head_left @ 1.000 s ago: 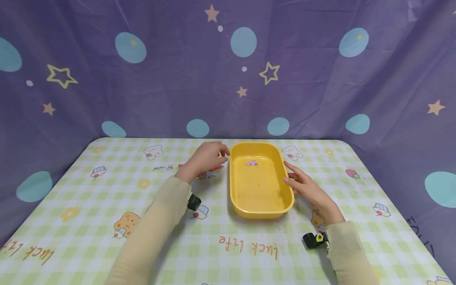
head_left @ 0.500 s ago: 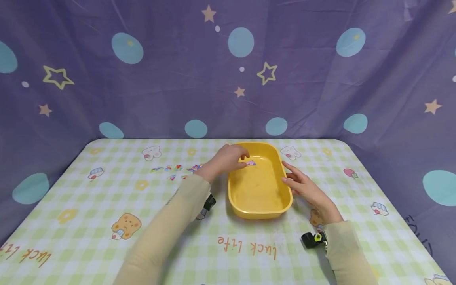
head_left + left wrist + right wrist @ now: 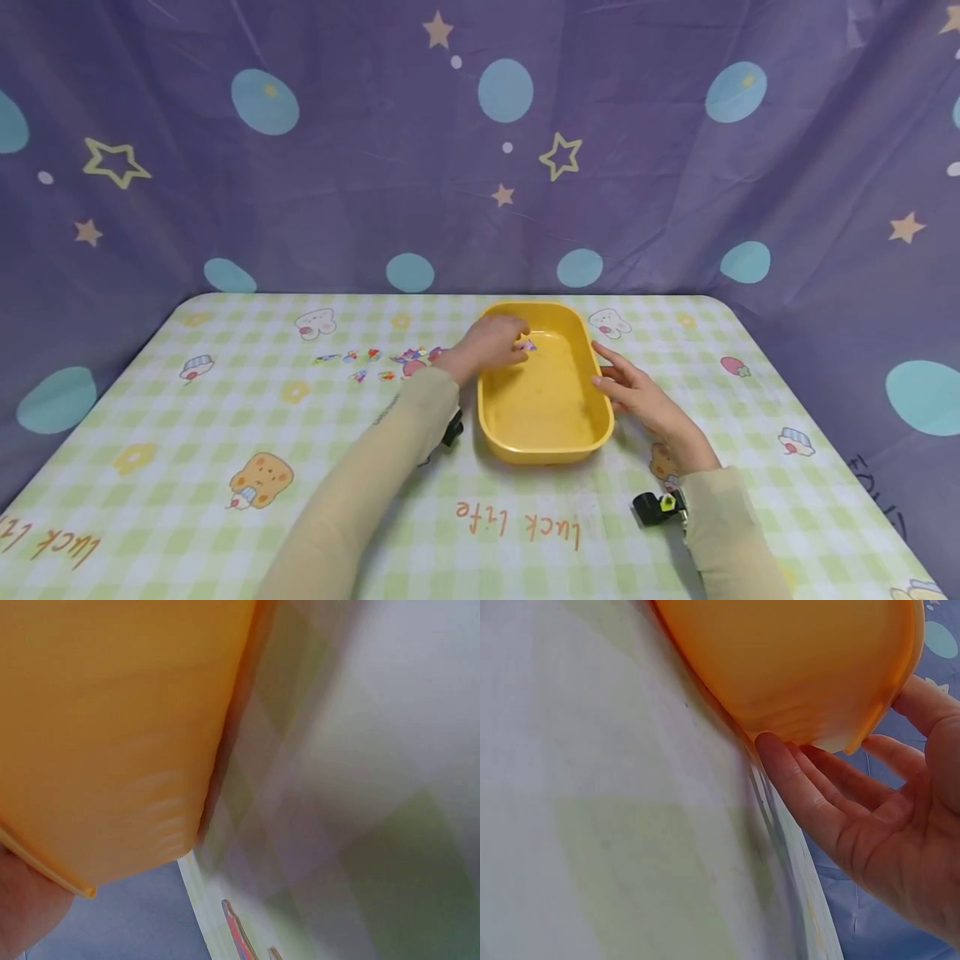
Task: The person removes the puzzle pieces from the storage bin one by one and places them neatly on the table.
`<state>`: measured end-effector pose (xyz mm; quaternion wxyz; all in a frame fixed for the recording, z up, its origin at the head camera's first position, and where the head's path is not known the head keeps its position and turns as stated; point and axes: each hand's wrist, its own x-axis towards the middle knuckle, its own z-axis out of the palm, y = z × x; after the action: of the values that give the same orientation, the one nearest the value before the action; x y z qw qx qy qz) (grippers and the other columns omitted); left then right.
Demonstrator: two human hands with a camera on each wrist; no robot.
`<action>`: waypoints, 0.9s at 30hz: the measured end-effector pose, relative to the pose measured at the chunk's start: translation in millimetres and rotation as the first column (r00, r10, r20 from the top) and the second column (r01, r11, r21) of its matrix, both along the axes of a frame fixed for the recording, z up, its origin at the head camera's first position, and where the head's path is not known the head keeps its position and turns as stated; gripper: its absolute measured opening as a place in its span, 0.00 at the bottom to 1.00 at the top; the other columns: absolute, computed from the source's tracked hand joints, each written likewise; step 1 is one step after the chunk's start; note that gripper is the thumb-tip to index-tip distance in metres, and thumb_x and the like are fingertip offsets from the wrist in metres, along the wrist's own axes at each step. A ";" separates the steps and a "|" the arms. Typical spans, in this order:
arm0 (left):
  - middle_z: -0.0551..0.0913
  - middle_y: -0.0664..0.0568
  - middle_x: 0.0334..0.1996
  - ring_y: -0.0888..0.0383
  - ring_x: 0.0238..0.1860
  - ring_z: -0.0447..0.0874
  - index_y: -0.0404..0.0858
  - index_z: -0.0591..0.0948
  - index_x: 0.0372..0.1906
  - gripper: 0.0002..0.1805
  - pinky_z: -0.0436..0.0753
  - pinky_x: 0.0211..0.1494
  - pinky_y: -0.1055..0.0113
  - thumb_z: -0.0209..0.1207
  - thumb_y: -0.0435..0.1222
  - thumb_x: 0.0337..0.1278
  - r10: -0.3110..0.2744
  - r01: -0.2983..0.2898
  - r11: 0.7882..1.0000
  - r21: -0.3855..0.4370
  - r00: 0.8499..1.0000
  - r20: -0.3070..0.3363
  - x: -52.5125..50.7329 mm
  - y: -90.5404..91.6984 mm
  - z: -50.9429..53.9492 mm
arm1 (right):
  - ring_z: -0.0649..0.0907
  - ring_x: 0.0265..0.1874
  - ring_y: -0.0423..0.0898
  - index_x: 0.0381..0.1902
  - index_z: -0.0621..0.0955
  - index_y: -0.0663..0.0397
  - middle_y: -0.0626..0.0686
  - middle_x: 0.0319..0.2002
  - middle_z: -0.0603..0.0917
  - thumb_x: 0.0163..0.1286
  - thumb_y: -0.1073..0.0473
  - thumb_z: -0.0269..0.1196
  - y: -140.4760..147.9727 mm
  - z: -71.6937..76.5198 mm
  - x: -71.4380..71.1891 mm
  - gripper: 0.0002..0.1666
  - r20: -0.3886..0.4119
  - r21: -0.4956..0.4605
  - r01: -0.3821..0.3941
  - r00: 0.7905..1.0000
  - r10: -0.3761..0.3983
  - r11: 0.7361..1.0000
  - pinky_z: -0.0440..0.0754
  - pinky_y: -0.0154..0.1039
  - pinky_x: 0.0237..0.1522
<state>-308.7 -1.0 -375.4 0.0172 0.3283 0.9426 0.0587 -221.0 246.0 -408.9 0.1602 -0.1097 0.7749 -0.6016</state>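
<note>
A yellow plastic basin (image 3: 546, 454) stands on the checked tablecloth, with a small pink-purple printed piece (image 3: 529, 345) on its floor near the far end. My left hand (image 3: 495, 342) reaches over the basin's left rim, its fingers bent down beside the piece and a gap showing between finger and thumb. Whether those fingers touch the piece cannot be seen. On the other side, my right hand (image 3: 637, 396) rests against the basin's right wall, fingers mostly straight and thumb tip at the rim. In the right wrist view its fingers (image 3: 810, 784) lie along the basin's outer wall (image 3: 802, 667).
Several small bright flat pieces (image 3: 372, 355) lie on the cloth left of the basin, some partly behind the left wrist. The tablecloth (image 3: 375, 550) ends at a purple patterned curtain (image 3: 337, 192) behind.
My left hand has moved right from beside the basin, over its left rim to the piece inside, uncovering the small pieces on the cloth. My right hand stays at the basin.
</note>
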 end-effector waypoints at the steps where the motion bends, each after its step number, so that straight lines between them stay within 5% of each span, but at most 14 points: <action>1: 0.79 0.51 0.49 0.54 0.52 0.75 0.40 0.77 0.51 0.21 0.71 0.56 0.61 0.57 0.45 0.54 0.000 0.000 1.000 -0.009 1.000 -0.012 -0.4 0.5 -1.7 | 0.76 0.51 0.52 0.71 0.50 0.41 0.67 0.61 0.65 0.68 0.51 0.53 -0.2 -0.2 0.2 0.38 0.001 0.000 0.002 1.000 -0.002 1.000 0.79 0.39 0.43; 7: 0.79 0.54 0.46 0.56 0.48 0.76 0.43 0.79 0.48 0.16 0.73 0.52 0.61 0.54 0.44 0.55 0.038 -0.038 0.996 -0.079 0.999 -0.001 -7.1 6.3 -2.8 | 0.75 0.51 0.54 0.71 0.51 0.40 0.67 0.61 0.66 0.68 0.50 0.53 0.3 -0.2 0.3 0.38 -0.003 0.002 0.010 1.000 -0.010 1.000 0.79 0.39 0.44; 15: 0.76 0.57 0.27 0.59 0.33 0.74 0.45 0.80 0.26 0.07 0.72 0.37 0.64 0.57 0.43 0.52 0.061 -0.058 0.989 -0.133 0.998 0.015 -11.0 9.1 -0.9 | 0.76 0.51 0.53 0.71 0.50 0.41 0.67 0.61 0.65 0.68 0.51 0.53 -3.0 -0.2 0.8 0.38 0.003 -0.010 0.001 1.000 -0.001 1.000 0.79 0.39 0.43; 22: 0.82 0.61 0.34 0.61 0.38 0.77 0.49 0.84 0.34 0.07 0.74 0.44 0.65 0.60 0.41 0.49 0.056 -0.053 0.987 -0.150 0.998 0.015 -13.0 10.6 -2.7 | 0.77 0.49 0.51 0.71 0.50 0.42 0.68 0.60 0.66 0.68 0.54 0.53 -1.9 0.7 -0.1 0.38 -0.012 -0.030 -0.001 1.000 0.000 1.000 0.80 0.40 0.42; 27: 0.82 0.61 0.32 0.60 0.37 0.77 0.48 0.84 0.31 0.04 0.74 0.44 0.65 0.61 0.40 0.47 0.055 -0.051 0.987 -0.156 0.998 0.020 -13.8 11.9 -4.9 | 0.78 0.49 0.50 0.71 0.50 0.44 0.69 0.60 0.66 0.68 0.54 0.53 -0.7 1.3 0.6 0.38 -0.012 -0.022 -0.001 1.000 0.001 1.000 0.80 0.39 0.41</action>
<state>-322.5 10.8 -380.3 0.0528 0.3002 0.9524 -0.0103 -220.4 245.3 -407.6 0.1546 -0.1154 0.7691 -0.6094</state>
